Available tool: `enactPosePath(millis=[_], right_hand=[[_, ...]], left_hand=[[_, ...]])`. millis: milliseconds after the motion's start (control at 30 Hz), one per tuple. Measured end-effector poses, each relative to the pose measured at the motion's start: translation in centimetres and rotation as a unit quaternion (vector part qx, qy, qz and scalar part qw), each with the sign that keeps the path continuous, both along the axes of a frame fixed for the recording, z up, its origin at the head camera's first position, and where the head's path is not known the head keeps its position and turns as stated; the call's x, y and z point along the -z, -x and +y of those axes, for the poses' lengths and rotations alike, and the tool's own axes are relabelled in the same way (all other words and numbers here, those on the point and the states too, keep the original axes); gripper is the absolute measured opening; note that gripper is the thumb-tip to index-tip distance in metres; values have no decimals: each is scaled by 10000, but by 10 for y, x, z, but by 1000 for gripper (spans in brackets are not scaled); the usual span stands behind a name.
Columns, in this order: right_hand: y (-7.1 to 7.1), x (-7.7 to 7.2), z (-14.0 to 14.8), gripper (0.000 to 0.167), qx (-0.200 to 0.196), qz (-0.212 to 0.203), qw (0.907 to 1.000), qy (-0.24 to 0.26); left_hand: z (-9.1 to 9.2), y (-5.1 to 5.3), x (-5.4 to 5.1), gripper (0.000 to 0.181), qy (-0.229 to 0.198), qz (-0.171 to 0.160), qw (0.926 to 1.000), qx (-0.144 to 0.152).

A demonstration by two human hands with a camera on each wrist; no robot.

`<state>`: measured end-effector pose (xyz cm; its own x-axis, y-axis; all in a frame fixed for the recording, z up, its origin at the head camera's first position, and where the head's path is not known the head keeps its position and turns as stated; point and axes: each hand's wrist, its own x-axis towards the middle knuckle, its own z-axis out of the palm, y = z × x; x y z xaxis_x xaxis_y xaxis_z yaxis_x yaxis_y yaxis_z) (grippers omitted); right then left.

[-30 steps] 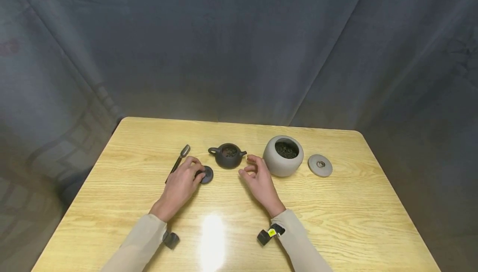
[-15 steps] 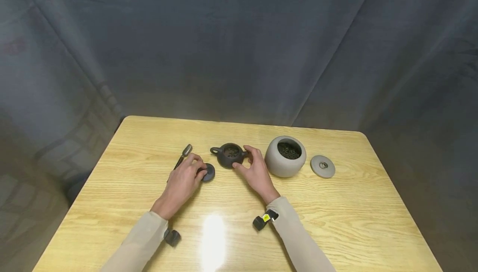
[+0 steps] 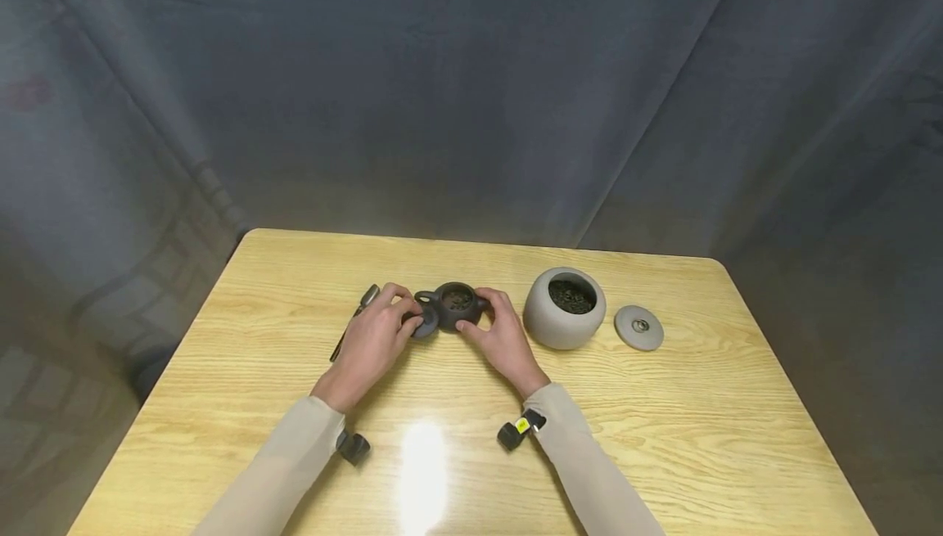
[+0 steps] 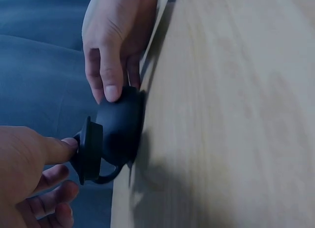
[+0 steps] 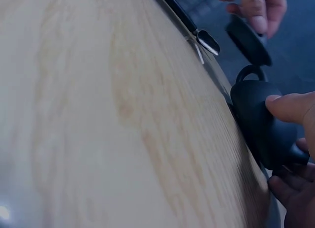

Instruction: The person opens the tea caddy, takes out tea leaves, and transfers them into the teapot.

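My left hand (image 3: 372, 344) pinches the small dark teapot lid (image 3: 426, 323) by its knob. In the left wrist view the lid (image 4: 91, 151) is off the table, beside the handle end of the dark teapot (image 4: 120, 122). My right hand (image 3: 506, 348) holds the teapot (image 3: 451, 322) at its spout side, thumb on the near wall and fingers behind. The teapot stands upright and uncovered, with dark tea leaves inside. Its spout is partly hidden by the right fingers. A tea scoop (image 3: 371, 295) with a dark handle lies left of the left hand, which partly covers it.
Right of the right hand stands a round grey jar (image 3: 557, 325), uncovered, holding dark tea leaves. Its flat grey lid (image 3: 638, 328) with a ring knob lies farther right. All rest on a wooden table (image 3: 663, 438) before a grey curtain (image 3: 442, 110).
My left hand has lifted the teapot lid off the table and brought it right, towards the teapot. My right hand has moved left from beside the jar and taken hold of the teapot.
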<state>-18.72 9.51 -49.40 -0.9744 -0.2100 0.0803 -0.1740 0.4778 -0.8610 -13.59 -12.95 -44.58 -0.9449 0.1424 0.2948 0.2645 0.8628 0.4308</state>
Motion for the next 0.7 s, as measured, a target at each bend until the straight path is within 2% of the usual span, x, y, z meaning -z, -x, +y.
enactPosePath(millis=[233, 500, 700], right_hand=[[0, 0, -2, 70, 0, 115, 9997, -204], [0, -1, -2, 67, -28, 180, 9995, -265], [1, -1, -2, 67, -58, 128, 9996, -259]], left_hand=[[11, 12, -9, 16, -44, 34, 9999, 148], [20, 29, -11, 18, -86, -60, 9997, 221], [26, 40, -9, 18, -133, -101, 9997, 181]])
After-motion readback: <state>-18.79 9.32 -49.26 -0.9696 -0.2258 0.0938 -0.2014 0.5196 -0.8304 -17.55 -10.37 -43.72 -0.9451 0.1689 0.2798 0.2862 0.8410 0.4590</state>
